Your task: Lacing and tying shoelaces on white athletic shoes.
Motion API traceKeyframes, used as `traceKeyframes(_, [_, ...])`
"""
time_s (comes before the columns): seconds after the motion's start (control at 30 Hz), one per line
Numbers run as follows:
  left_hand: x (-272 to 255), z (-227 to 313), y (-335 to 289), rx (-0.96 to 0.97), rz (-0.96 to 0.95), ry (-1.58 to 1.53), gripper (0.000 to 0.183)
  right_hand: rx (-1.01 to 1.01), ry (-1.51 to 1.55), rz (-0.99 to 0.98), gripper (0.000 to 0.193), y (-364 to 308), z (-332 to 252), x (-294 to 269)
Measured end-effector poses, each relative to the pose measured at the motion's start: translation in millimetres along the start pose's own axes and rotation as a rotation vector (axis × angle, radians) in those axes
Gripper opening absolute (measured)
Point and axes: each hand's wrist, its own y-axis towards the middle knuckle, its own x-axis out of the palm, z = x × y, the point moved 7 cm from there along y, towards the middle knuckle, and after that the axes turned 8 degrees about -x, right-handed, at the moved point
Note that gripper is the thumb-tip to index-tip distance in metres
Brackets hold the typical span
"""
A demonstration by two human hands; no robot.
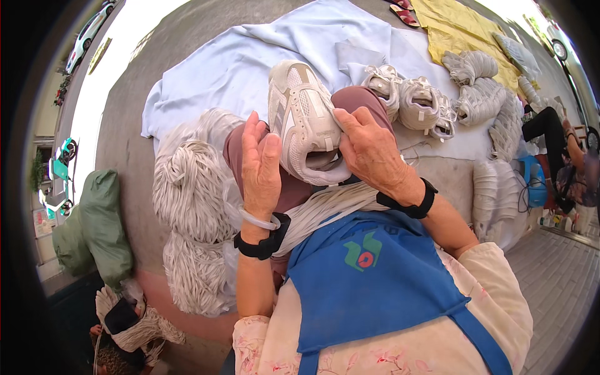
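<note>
A beige and white sneaker rests on my lap between my knees, its toe pointing away and its collar opening toward me. My right hand grips the right side of the sneaker near the collar, fingers bent and the index finger laid along the upper. On the other side, my left hand is held up with its fingers stretched out, close beside the shoe and holding nothing. A bunch of pale flat laces lies across my lap, above a blue apron.
Big bundles of pale laces sit at my left. Several sneakers stand on a light blue cloth ahead. Wrapped stacks of grey-white pieces lie at right, near another person. Green sacks stand far left.
</note>
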Motion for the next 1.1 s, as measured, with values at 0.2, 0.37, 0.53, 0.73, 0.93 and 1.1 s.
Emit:
traceKeyframes(0.2, [25, -1, -2, 0.312, 0.006, 0.869, 0.058, -0.061, -0.122, -0.136, 0.035, 16, -13, 17])
traceKeyframes(0.37, [15, -7, -4, 0.222, -0.074, 0.536, 0.056, 0.03, 0.07, -0.175, 0.036, 10, 0, 15])
traceKeyframes(0.53, [22, -24, -12, 0.271, -0.155, 0.572, 0.055, 0.057, 0.085, -0.168, 0.038, 0, 3, 20])
traceKeyframes(0.73, [13, -34, -12, 0.219, -0.189, 0.478, 0.053, 0.011, 0.153, -0.158, 0.041, 0, -2, 30])
traceKeyframes(0.93, [34, -15, -24, 0.225, -0.097, 0.953, 0.057, -0.001, 0.135, -0.122, 0.038, -4, 6, 24])
traceKeyframes(1.1, [30, -22, -13, 0.342, -0.203, 0.732, 0.066, -0.01, 0.132, -0.108, 0.035, 0, 11, 28])
